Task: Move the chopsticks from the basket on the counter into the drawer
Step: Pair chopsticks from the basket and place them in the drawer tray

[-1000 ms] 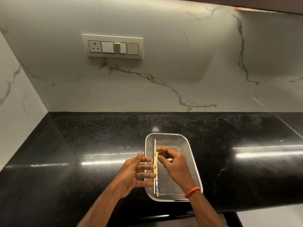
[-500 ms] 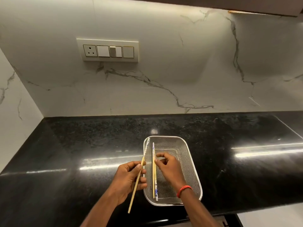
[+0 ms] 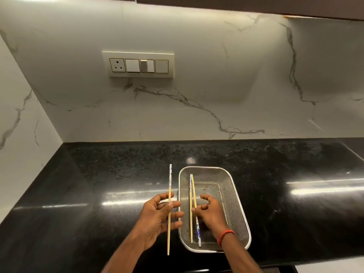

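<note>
1. Behind the work area, a white marble backsplash with grey veining carries a cream switch plate with one socket and three rocker positions.
2. Below it, a black polished counter spans the full width of the view and shows bright streaks of reflected light.
3. Near the front edge of the counter stands a rectangular metal mesh basket, long axis running away from the person.
4. The left hand is positioned just left of the basket, over bare counter. Thumb and fingers are closed on a single chopstick, gripped near mid-length. This stick is nearly upright in the view, its blue-patterned end uppermost and its plain wooden tip low, clear of the basket.
5. The right hand is over the basket interior, wearing a red wristband. Its fingers are curled, with the fingertips touching the chopsticks in the basket; whether a firm grip is formed cannot be determined.
6. Those two sticks lie side by side along the left inner wall of the basket, crossing slightly toward the near end, one with its blue-patterned end nearest the person.
</note>
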